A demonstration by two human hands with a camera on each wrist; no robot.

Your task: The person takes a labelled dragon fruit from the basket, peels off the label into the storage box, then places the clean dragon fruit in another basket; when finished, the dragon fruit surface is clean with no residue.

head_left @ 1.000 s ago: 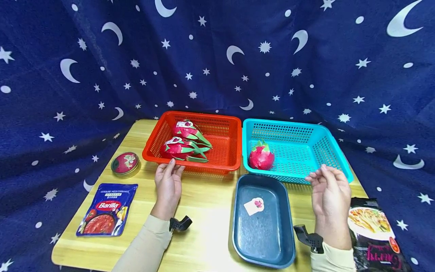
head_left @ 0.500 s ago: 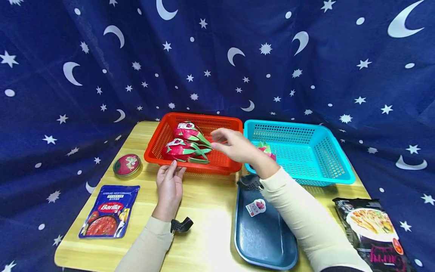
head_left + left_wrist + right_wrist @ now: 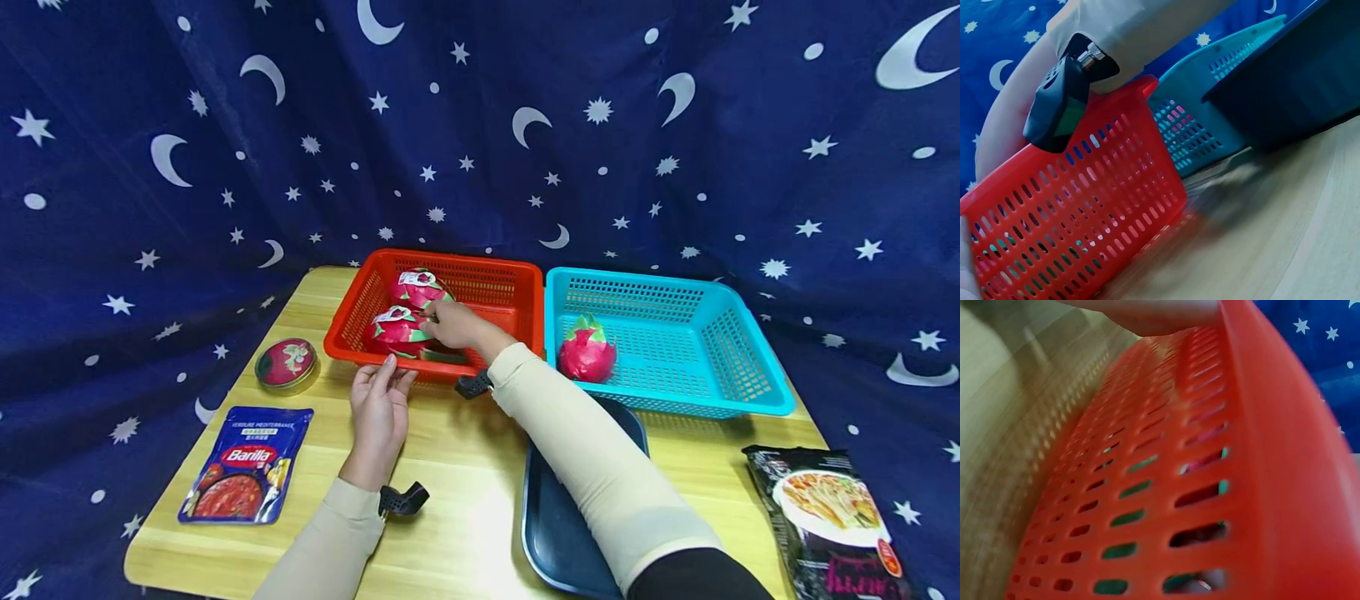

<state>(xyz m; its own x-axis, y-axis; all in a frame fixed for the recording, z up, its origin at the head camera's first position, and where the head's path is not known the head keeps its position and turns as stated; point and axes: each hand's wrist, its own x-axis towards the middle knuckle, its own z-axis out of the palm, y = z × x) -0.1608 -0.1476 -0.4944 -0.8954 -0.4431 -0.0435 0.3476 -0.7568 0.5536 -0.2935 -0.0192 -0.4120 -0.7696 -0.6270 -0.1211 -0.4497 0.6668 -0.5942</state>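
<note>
In the head view two pink dragon fruits lie in the red basket (image 3: 517,354), both with white stickers. My right hand (image 3: 456,325) reaches over the basket's front rim and grips the leafy end of the nearer dragon fruit (image 3: 393,332), hiding most of its leaves. Behind it lies the farther dragon fruit (image 3: 417,292). At the front rim, my left hand (image 3: 380,417) holds the basket with the thumb on top. The left wrist view catches only a sliver of the left hand (image 3: 965,269) beside the slotted basket wall.
A turquoise basket (image 3: 675,404) with one dragon fruit (image 3: 587,354) stands to the right. A dark blue tray (image 3: 543,533) lies partly under my right sleeve. Around the table are a round tin (image 3: 287,365), a blue sauce pouch (image 3: 246,467) and a black food packet (image 3: 828,517).
My right hand has swung left from over the turquoise basket into the red basket and come onto the nearer dragon fruit's leaves. The left hand stays at the rim.
</note>
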